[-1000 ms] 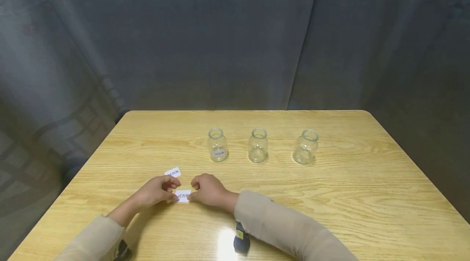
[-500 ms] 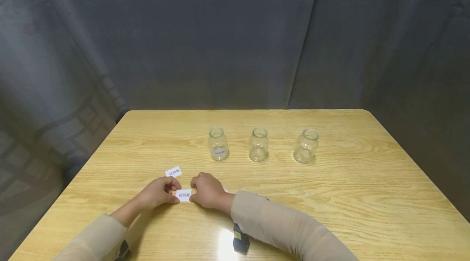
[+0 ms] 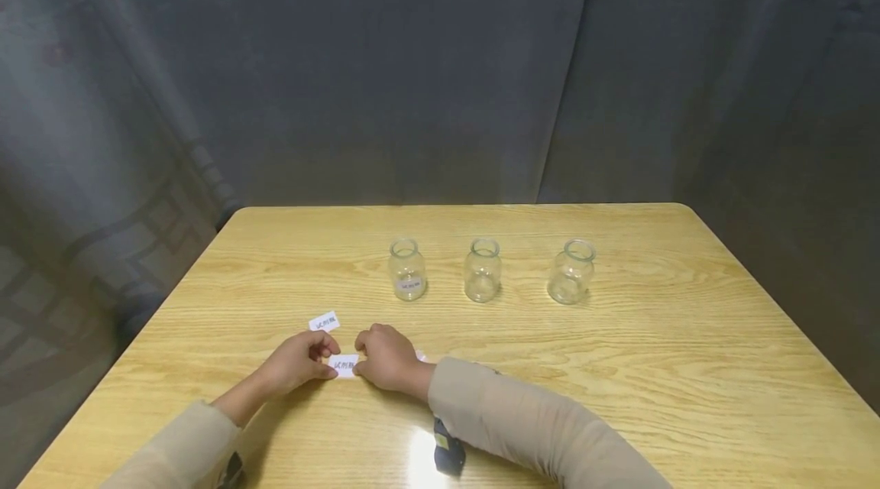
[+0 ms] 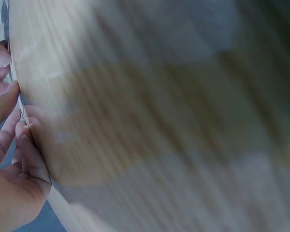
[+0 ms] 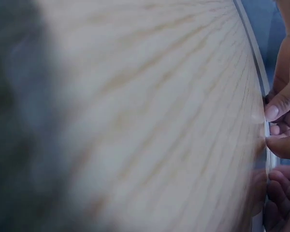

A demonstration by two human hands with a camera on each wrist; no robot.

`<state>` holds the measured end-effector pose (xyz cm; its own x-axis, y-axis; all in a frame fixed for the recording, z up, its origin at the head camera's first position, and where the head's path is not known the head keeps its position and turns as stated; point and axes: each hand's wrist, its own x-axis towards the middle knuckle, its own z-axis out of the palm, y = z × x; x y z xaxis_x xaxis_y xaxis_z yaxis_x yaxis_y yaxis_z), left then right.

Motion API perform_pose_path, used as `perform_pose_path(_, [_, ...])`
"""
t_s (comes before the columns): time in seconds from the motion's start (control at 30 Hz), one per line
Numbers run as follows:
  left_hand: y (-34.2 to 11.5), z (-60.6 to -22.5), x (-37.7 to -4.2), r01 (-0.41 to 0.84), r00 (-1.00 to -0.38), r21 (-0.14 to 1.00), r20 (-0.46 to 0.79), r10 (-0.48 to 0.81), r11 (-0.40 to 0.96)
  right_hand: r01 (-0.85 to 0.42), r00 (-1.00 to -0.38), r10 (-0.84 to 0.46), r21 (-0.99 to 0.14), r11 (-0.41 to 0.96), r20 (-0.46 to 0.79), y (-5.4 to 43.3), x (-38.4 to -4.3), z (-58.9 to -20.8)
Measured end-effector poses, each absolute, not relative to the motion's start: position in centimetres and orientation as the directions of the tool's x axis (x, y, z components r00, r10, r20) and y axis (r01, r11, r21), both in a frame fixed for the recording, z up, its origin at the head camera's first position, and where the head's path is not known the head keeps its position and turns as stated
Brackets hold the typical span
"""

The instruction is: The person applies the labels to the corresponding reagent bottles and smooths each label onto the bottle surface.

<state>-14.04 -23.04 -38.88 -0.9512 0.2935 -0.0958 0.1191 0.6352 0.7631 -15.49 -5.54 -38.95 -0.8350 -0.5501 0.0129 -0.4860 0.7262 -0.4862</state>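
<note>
A small white label (image 3: pixel 343 365) with dark printed characters is between my hands, low over the wooden table. My left hand (image 3: pixel 297 361) pinches its left edge, thumb in front and fingers curled. At the right edge, my right hand (image 3: pixel 389 357) grips in the same manner. A second white label (image 3: pixel 323 321) lies just beyond the left fingers, partly covered by them. Both wrist views catch only the fingers at the frame's edge, and the label is hard to make out there. Under the right wrist a bit of another white piece (image 3: pixel 421 356) peeks out.
Three clear glass jars stand upright in a row farther back: a left jar (image 3: pixel 408 263) bearing a white label, a middle jar (image 3: pixel 483 267) and a right jar (image 3: pixel 571 271), both plain. The wooden table (image 3: pixel 653 336) ends before a dark grey curtain (image 3: pixel 412 76).
The hands stay at nearly the same spot with the label between them. My right wrist has shifted slightly left, and the white piece beside it has come into sight.
</note>
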Motion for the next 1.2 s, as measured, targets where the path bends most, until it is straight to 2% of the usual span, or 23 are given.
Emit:
perform_pose_path(0.13, [-22.94,-38.94,-13.89,0.113,-0.956,0.765,-0.090,0.278,0.634,-0.494,-0.834,-0.552,-0.467,0.733,0.016,-5.64,-15.30,-38.92])
perform_pose_path(0.33, [-22.86,-39.01,-13.72,0.171,-0.954,0.726,-0.047,0.296,0.666,-0.501,-0.833,-0.553,-0.445,0.742,0.015,-5.80,-15.00,-38.88])
perform_pose_path(0.57, [-22.95,-38.79,-14.05,0.200,-0.947,0.704,-0.039,0.318,0.681,-0.493,-0.835,-0.550,-0.468,0.733,0.017,-5.99,-15.24,-38.93])
perform_pose_path(0.87, [-22.90,-38.88,-14.14,0.236,-0.932,0.701,-0.031,0.360,0.673,-0.450,-0.837,-0.546,-0.518,0.728,-0.039,-6.12,-15.59,-38.78])
perform_pose_path(1.2, [-22.86,-38.90,-14.15,0.274,-0.920,0.713,0.000,0.391,0.645,-0.426,-0.851,-0.525,-0.563,0.708,-0.016,-5.98,-15.81,-38.88])
